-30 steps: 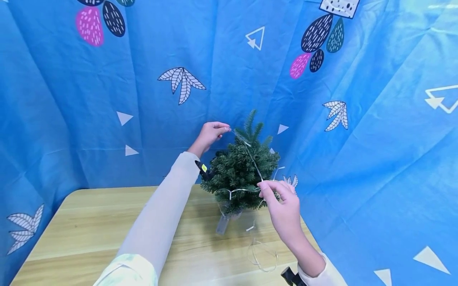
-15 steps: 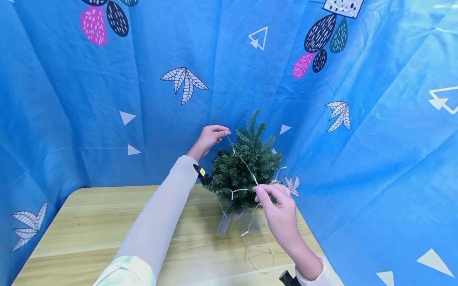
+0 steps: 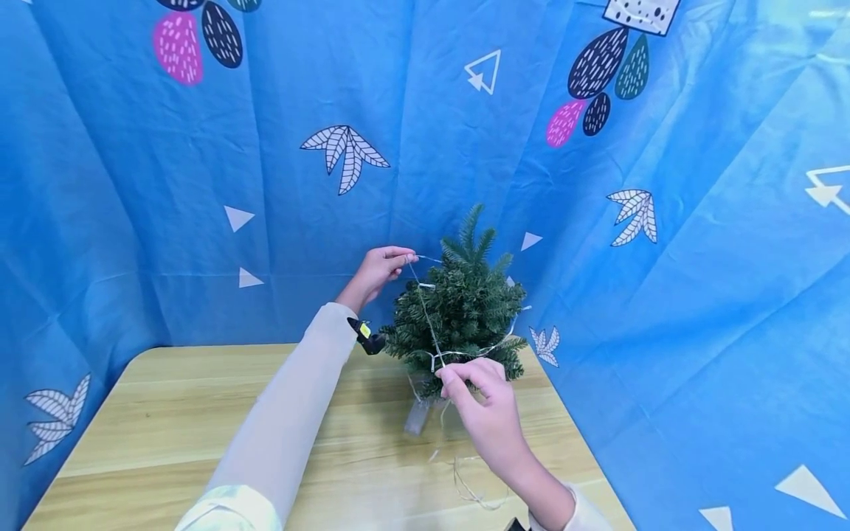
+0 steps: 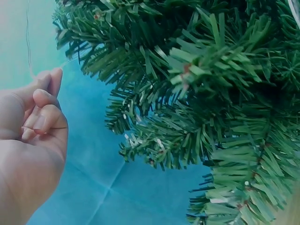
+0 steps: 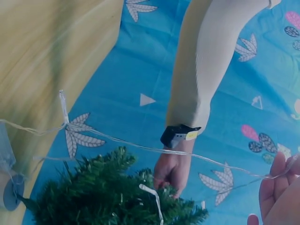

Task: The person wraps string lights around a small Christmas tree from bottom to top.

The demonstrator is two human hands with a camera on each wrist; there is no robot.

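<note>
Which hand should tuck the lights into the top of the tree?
Probably the left hand: it pinches the light string beside the upper part of the tree. The right hand holds it lower, in front.

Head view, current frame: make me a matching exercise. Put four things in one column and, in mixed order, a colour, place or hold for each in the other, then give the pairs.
1. Tree
2. Left hand
3. Curtain
4. Right hand

A. Pinches wire in front of the tree's lower branches
B. Blue and patterned, hanging behind the scene
C. Pinches wire beside the tree's upper part
D. Green, standing on the table

Pairs: 1-D, 2-C, 3-B, 4-A
</note>
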